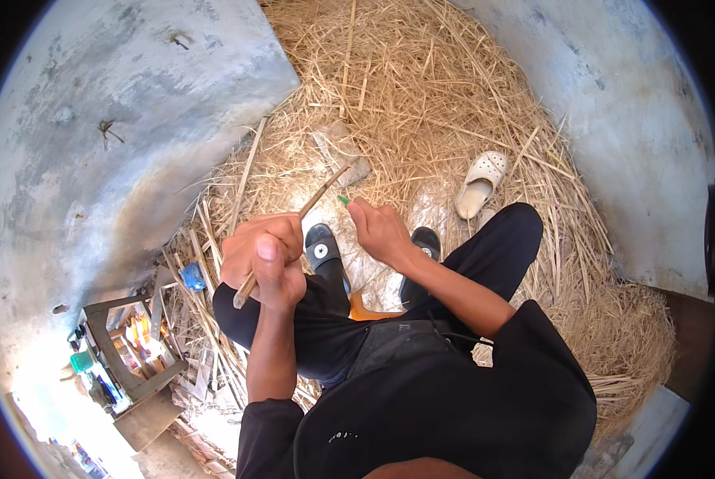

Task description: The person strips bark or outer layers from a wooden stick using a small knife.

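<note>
My left hand (266,259) is closed around a thin brown wooden stick (323,191). The stick slants up to the right past my fist, and its thicker lower end pokes out below the thumb. To the right, my right hand (380,231) is closed in a pinch on a small object whose green tip (343,199) shows beyond the thumb; the rest of it is hidden by the fingers. That green tip is close to the stick's upper part, with a small gap between them.
Loose straw and thin split strips (421,96) cover much of the floor. A pale clog (482,184) lies to the right of my dark slippers (322,247). Ahead lies a flat grey block (357,171). Walls (158,96) flank both sides. A wooden frame (102,343) stands at lower left.
</note>
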`<action>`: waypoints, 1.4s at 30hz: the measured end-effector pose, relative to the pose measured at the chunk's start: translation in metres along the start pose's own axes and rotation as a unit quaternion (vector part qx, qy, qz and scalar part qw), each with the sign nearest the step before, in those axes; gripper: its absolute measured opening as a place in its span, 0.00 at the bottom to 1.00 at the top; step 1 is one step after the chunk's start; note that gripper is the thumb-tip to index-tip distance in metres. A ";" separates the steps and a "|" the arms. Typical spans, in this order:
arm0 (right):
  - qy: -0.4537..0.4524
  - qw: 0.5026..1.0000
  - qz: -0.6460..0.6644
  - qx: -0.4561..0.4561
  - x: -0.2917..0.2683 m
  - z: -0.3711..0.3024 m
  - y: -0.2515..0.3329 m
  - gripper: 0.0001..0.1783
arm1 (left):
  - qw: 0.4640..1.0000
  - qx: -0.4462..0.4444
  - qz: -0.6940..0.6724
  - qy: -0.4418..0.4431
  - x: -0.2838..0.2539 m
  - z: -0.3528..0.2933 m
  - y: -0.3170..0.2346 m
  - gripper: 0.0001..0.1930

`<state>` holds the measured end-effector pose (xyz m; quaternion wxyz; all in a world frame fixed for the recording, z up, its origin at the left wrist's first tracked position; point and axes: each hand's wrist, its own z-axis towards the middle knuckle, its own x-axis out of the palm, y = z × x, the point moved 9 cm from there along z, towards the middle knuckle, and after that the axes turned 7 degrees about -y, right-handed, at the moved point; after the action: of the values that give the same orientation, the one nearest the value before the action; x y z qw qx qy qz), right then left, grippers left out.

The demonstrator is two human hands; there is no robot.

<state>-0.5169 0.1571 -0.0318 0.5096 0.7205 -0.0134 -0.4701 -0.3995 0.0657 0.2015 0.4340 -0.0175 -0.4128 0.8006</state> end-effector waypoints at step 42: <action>-0.067 0.997 0.030 0.013 0.023 0.012 -0.063 0.28 | 0.989 0.005 -0.035 0.143 0.010 -0.028 -0.015 0.22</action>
<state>-0.5414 0.1672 -0.0945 0.5120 0.6934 -0.0747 -0.5015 -0.3847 0.0955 0.1968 0.5161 -0.1153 -0.3426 0.7765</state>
